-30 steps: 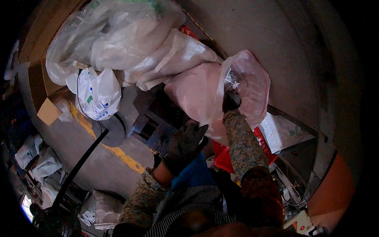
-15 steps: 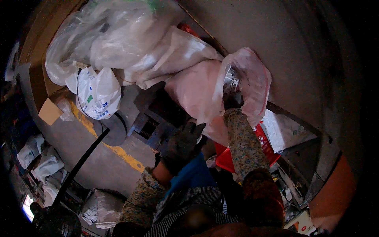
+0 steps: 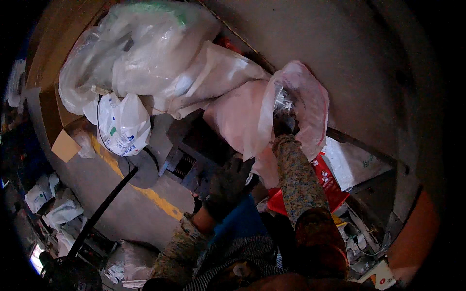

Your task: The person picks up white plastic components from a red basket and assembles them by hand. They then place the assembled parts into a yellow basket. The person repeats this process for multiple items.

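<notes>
A pale pink woven sack (image 3: 238,109) leans in the middle with its mouth turned toward me. Small white plastic-looking pieces (image 3: 283,103) show inside it. My right hand (image 3: 285,124), in a dark glove, is down in the sack's mouth beside these pieces; its fingers are too dark and hidden to read. Also dark-gloved, my left hand (image 3: 228,184) is at the lower left of the sack, close to its hanging edge. Its fingers are stretched out and apart, with no object visible in them. Patterned sleeves cover both forearms.
Large clear plastic bags (image 3: 150,53) lie at the far left beside a cardboard box (image 3: 48,114). A white carrier bag (image 3: 124,126) stands near a round grey base (image 3: 144,169) and black pole (image 3: 104,208). A red bag (image 3: 327,179) and white sack (image 3: 354,165) lie right.
The whole view has shifted slightly, with the floor items appearing lower. My right hand stays in the sack's mouth; my left hand remains near its lower edge, slightly farther from it.
</notes>
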The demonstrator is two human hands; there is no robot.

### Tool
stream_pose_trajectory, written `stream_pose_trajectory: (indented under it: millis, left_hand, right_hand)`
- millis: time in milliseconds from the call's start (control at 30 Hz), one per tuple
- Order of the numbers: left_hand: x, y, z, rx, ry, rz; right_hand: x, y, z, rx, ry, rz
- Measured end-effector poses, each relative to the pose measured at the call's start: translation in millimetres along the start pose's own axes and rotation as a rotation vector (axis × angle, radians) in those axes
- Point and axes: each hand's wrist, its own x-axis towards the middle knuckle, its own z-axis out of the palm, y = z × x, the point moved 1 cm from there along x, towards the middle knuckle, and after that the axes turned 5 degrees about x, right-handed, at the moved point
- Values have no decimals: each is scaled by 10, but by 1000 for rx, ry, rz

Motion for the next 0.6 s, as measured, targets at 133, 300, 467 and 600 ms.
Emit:
stream_pose_trajectory:
  millis: [133,300,467,600]
  left_hand:
    - [-35,8,53,-42,40,-52]
    - [-44,-98,46,-64,83,-33]
    - [-36,20,-90,-9,35,-38]
    - [-114,10,-60,-153,-108,-17]
  right_hand:
    - [28,-64,-76,54,-62,-32]
    - [-16,134,-187,306,9,-45]
    - [-63,276,-533,458,-221,-24]
    - [-296,476,-855,1063,-238,-304]
